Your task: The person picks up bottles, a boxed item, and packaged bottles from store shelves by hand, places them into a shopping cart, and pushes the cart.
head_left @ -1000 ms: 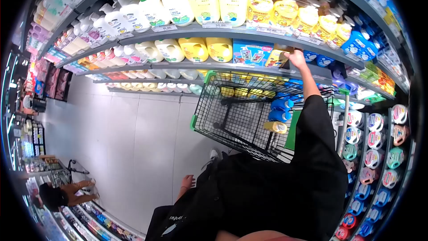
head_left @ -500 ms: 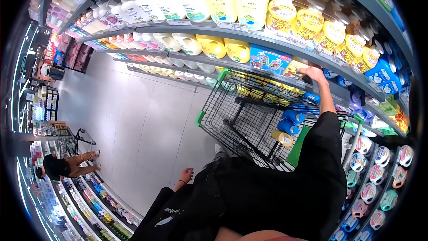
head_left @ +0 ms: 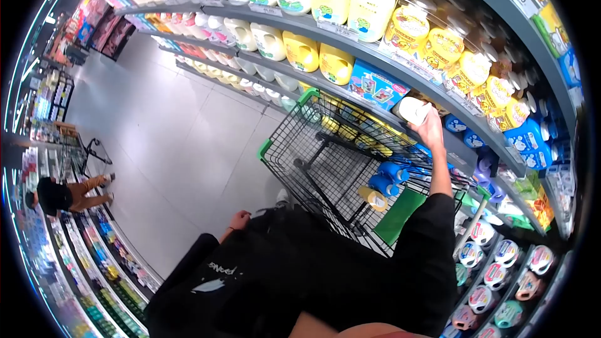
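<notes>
My right hand (head_left: 429, 130) is closed around a bottle with a pale, whitish end (head_left: 414, 111), tilted at the front of the lower shelf; its label is turned out of sight. Beneath that forearm stands a wire shopping cart (head_left: 294, 144) with green corners. Inside it lie two blue bottles (head_left: 383, 184) and a yellowish bottle (head_left: 372, 198), near a green panel (head_left: 400, 216). My left hand (head_left: 238, 220) hangs low beside my body, fingers loosely curled, with nothing visible in it. A blue box (head_left: 379, 84) sits on the shelf just left of the held bottle.
Pump bottles (head_left: 370, 9) and round yellow bottles (head_left: 443, 47) line the upper shelf (head_left: 350, 40). Yellow jugs (head_left: 336, 62) stand below. More bottles (head_left: 494, 275) fill racks at the lower right. Another person (head_left: 62, 194) stands far left near a second cart (head_left: 94, 153).
My right hand has drawn the bottle outward from the shelf front and tilted it, so its whitish end now shows. The view has shifted; my left hand stays low.
</notes>
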Available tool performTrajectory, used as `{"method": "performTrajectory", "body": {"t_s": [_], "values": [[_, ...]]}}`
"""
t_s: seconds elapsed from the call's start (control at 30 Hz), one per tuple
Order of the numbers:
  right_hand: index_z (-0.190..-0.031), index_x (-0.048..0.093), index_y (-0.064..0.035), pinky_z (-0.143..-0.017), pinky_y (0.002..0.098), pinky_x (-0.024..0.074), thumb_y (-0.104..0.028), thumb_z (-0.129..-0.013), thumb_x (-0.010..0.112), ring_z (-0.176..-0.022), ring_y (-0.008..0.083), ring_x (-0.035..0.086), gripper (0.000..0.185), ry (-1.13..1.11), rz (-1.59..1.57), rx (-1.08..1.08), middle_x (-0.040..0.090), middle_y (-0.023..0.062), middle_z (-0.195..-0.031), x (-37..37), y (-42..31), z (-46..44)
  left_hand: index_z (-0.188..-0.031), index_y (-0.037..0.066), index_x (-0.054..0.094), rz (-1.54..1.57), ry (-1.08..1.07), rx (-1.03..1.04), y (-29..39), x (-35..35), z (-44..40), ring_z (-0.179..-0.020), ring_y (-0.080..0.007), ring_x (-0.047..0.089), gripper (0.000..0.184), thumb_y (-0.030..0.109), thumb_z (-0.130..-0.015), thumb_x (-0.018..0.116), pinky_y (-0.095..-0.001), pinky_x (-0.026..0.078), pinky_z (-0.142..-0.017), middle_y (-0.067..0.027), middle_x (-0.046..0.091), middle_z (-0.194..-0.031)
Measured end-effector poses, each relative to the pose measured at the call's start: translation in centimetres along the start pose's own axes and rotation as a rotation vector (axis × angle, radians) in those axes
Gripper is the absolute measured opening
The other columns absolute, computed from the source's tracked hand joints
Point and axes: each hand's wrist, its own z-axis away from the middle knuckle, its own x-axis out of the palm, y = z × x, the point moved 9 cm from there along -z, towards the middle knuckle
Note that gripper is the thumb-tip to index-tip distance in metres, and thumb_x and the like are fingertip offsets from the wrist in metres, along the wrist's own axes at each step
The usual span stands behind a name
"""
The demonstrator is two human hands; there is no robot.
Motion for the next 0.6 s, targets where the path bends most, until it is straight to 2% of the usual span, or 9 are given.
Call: {"method": "performTrajectory", "body": {"t_s": [0.07, 0.2, 0.3, 0.37, 0.4, 0.47, 0.5, 0.53, 0.6], "values": [[-0.117, 0.053, -0.0032, -0.097, 0.0401, 0.0434, -0.004, -0.059, 0.078, -0.116, 0.0372, 0.051, 0.063, 0.106, -0.039, -0.160, 0.054, 0.0199, -0.122, -0.5, -1.5, 2.5, -0.102, 0.006, 0.069, -0.047, 0.001, -0.014, 0.6, -0.7, -0.7, -0.077, -0.0211, 0.067, 0.026, 0.023, -0.088, 0.054, -0.0334, 0.052, -0.073, -0.0106, 0.070, -0.081], [-0.115, 0.053, -0.0035, -0.099, 0.0417, 0.0428, -0.002, -0.055, 0.080, -0.114, 0.0375, 0.053, 0.065, 0.186, 0.072, -0.236, 0.055, 0.0188, -0.120, -3.7, -8.1, 8.8, -0.098, 0.006, 0.067, -0.281, 0.001, 0.229, 6.2, -2.4, -2.6, -0.076, -0.0295, 0.066, 0.026, 0.025, -0.088, 0.053, -0.0393, 0.052, -0.071, -0.0125, 0.068, -0.079], [-0.108, 0.053, -0.0042, -0.099, 0.0412, 0.0440, 0.004, -0.052, 0.084, -0.112, 0.0353, 0.057, 0.065, 0.227, -0.068, -0.115, 0.056, 0.0167, -0.120, -6.7, -12.9, 14.4, -0.097, 0.002, 0.063, -0.309, -0.038, 0.355, 20.5, -3.6, -0.9, -0.082, -0.0311, 0.065, 0.025, 0.024, -0.091, 0.053, -0.0394, 0.051, -0.074, -0.0153, 0.066, -0.084], [-0.119, 0.042, -0.0086, -0.097, 0.0468, 0.0451, -0.008, -0.049, 0.090, -0.112, 0.0314, 0.056, 0.086, 0.319, -0.558, -0.237, 0.056, 0.0115, -0.114, -7.3, -14.6, 18.0, -0.102, 0.001, 0.060, -0.066, -0.070, 0.649, 29.5, -2.7, 0.3, -0.084, -0.0297, 0.064, 0.025, 0.023, -0.093, 0.051, -0.0375, 0.051, -0.075, -0.0162, 0.065, -0.090], [-0.119, 0.038, -0.0094, -0.096, 0.0484, 0.0453, -0.010, -0.057, 0.086, -0.108, 0.0309, 0.057, 0.078, 0.411, -0.943, -0.050, 0.056, 0.0111, -0.110, -6.5, -12.6, 19.8, -0.111, 0.001, 0.060, -0.097, -0.168, 0.688, 34.9, -2.2, 1.8, -0.089, -0.0266, 0.065, 0.026, 0.019, -0.094, 0.053, -0.0341, 0.051, -0.077, -0.0157, 0.066, -0.101], [-0.123, 0.038, -0.0128, -0.087, 0.0440, 0.0471, -0.022, -0.078, 0.062, -0.093, 0.0257, 0.054, 0.052, 0.538, -1.261, -0.023, 0.055, 0.0102, -0.098, -5.1, -15.2, 21.4, -0.122, 0.003, 0.055, 0.023, -0.497, 0.703, 40.2, 2.2, 2.5, -0.100, -0.0183, 0.062, 0.030, 0.020, -0.097, 0.051, -0.0305, 0.049, -0.087, -0.0112, 0.066, -0.106], [-0.125, 0.038, -0.0146, -0.082, 0.0418, 0.0479, -0.028, -0.088, 0.050, -0.085, 0.0232, 0.052, 0.041, 0.550, -1.350, -0.059, 0.054, 0.0097, -0.091, -4.4, -17.2, 21.7, -0.128, 0.002, 0.050, 0.154, -0.733, 0.870, 42.7, 4.4, 4.6, -0.105, -0.0170, 0.059, 0.036, 0.024, -0.099, 0.048, -0.0296, 0.047, -0.091, -0.0091, 0.064, -0.113], [-0.127, 0.038, -0.0163, -0.078, 0.0397, 0.0488, -0.033, -0.098, 0.038, -0.077, 0.0206, 0.051, 0.034, 0.533, -1.446, -0.105, 0.053, 0.0093, -0.085, -3.7, -19.4, 21.9, -0.130, 0.002, 0.048, 0.302, -1.048, 0.659, 44.6, 4.8, 8.7, -0.108, -0.0171, 0.058, 0.040, 0.028, -0.101, 0.044, -0.0308, 0.046, -0.094, -0.0096, 0.062, -0.117], [-0.131, 0.034, -0.0143, -0.078, 0.0403, 0.0490, -0.042, -0.080, 0.060, -0.076, 0.0234, 0.053, 0.063, 0.396, -1.546, -0.172, 0.053, 0.0124, -0.085, -3.1, -22.3, 22.2, -0.133, 0.000, 0.045, 0.345, -1.557, 0.657, 45.6, 5.1, 15.4, -0.109, -0.0173, 0.057, 0.045, 0.031, -0.102, 0.038, -0.0333, 0.045, -0.095, -0.0119, 0.060, -0.119]]}}
